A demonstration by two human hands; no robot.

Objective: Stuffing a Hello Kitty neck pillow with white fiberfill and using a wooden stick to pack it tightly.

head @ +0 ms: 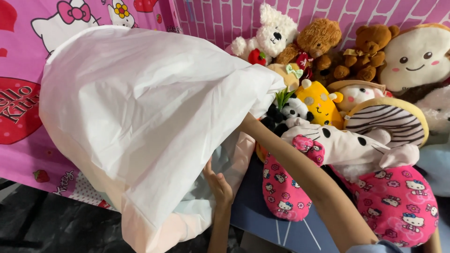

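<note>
Left hand [219, 186] is seen pressed flat, fingers spread, against the lower open edge of a big white pillowcase [140, 117], so nothing is really gripped there, just held against the fabric. Right hand can't be seen at all; the right forearm [300, 173] is pushed up into the pillowcase opening and whatever the fingers are doing inside can't be told. A pale pillow [206, 206] is partly stuffed in at the bottom of the pillowcase, poking out near the left hand.

The pillowcase is held up in front of a pink cartoon-cat print sheet [21, 117], which sits behind and left of it. Right of the pillowcase, a heap of soft toys is piled up: a white teddy [269, 33], a brown teddy [314, 40], a yellow plush [321, 103], a small panda [293, 110], a toast-shaped cushion [419, 56]. Below those, right of the forearm, a pink cat-print pillow [398, 201] is lying.
</note>
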